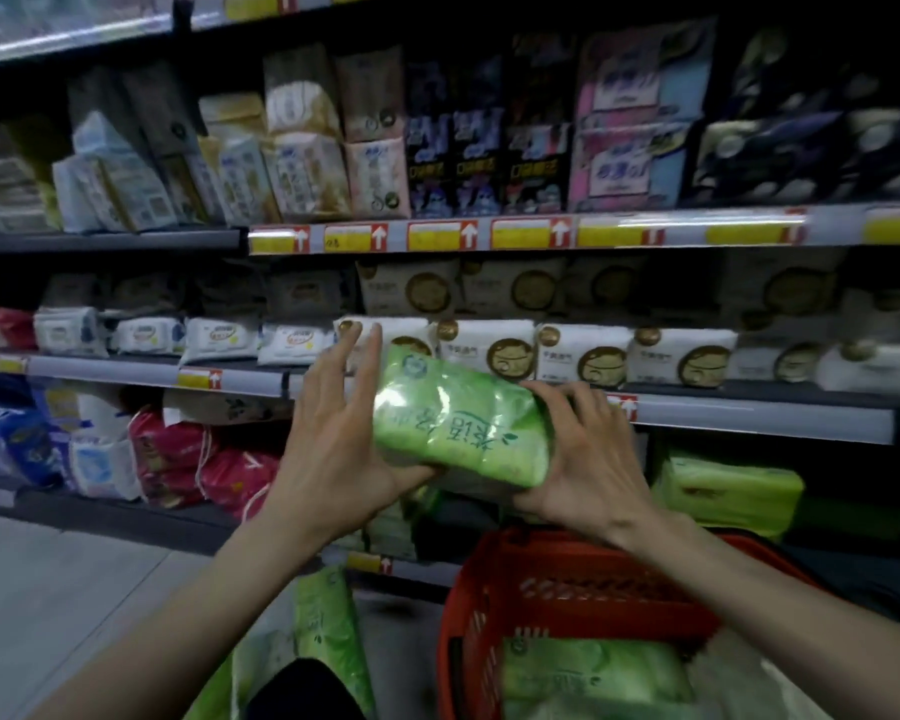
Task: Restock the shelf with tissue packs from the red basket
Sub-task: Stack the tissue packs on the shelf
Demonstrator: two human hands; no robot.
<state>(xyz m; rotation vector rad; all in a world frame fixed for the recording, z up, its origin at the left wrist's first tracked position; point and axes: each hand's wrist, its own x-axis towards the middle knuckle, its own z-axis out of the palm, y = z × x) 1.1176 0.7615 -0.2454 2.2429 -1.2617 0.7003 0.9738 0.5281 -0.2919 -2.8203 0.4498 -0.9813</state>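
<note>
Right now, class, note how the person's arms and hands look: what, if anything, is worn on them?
The left forearm and right forearm are bare, no sleeve in view. The left hand and right hand carry no glove, ring, watch or bracelet that shows.

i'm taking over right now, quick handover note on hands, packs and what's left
Left hand open, palm and straight fingers against the left end of the green tissue pack. Right hand grips its right end. The pack is in the air before the shelves, not yet placed. The red basket below holds more green packs. Stocked green packs lie on a lower level at right. Left: shelve this one, then the rest.
</note>
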